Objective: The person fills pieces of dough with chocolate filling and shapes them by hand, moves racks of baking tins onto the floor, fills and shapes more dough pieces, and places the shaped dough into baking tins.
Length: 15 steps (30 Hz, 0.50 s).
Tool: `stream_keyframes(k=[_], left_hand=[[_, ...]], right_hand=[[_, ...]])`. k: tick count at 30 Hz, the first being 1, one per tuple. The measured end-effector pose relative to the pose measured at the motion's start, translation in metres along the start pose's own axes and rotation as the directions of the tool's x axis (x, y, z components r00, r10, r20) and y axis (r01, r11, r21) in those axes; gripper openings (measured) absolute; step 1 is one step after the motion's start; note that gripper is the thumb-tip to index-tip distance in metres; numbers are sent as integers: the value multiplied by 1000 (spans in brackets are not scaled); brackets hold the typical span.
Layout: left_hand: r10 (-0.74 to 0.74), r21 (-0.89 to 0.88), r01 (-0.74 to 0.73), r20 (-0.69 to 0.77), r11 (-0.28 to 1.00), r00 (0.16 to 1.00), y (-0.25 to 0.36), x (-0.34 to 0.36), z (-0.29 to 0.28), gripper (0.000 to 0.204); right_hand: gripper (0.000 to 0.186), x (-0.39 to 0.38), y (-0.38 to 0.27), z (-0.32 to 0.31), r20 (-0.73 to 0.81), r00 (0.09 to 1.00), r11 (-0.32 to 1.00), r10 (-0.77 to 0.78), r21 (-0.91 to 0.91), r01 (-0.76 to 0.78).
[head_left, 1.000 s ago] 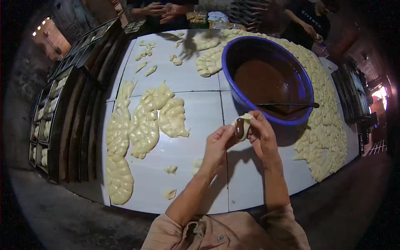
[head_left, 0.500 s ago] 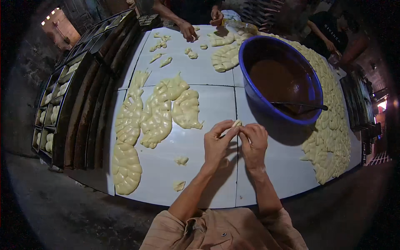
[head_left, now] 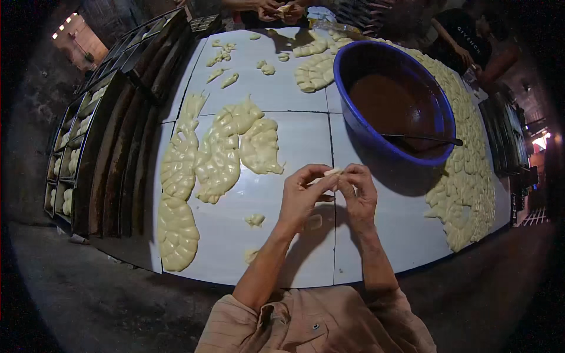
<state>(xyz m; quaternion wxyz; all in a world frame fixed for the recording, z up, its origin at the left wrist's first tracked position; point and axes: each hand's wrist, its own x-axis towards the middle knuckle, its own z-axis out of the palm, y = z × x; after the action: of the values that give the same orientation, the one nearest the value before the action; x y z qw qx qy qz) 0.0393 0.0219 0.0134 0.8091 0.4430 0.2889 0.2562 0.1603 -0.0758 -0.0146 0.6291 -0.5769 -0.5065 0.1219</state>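
Note:
Between the fingertips of both my hands is a small piece of pale dough, held above the white tabletop. My left hand pinches it from one side, and my right hand pinches it from the other. Most of the piece is hidden by my fingers. Small dough scraps lie to the left of my left forearm. Farther left, flattened sheets of glossy dough spread over the table. A big blue tub of brown filling stands beyond my right hand, with a dark long-handled utensil resting across it.
More dough pieces cover the table's right side. Stacked metal trays of dough balls stand at the left. Across the table, a person's hands hold dough; another person stands at the far right. Scattered small dough bits lie at the far left.
My hands have shifted slightly left, still pinching the dough piece. The person opposite has lifted a hand off the table, and both their hands now meet around dough. The view has tilted slightly.

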Motion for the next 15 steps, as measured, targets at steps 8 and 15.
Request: stream_keyframes(k=[8, 15], left_hand=[[29, 94, -44, 160, 995, 987, -8, -8, -11, 28], [26, 204, -36, 55, 978, 998, -6, -12, -17, 23]], right_hand=[[17, -2, -6, 19, -224, 974, 987, -7, -157, -29], [34, -6, -6, 13, -114, 975, 953, 188, -221, -209]])
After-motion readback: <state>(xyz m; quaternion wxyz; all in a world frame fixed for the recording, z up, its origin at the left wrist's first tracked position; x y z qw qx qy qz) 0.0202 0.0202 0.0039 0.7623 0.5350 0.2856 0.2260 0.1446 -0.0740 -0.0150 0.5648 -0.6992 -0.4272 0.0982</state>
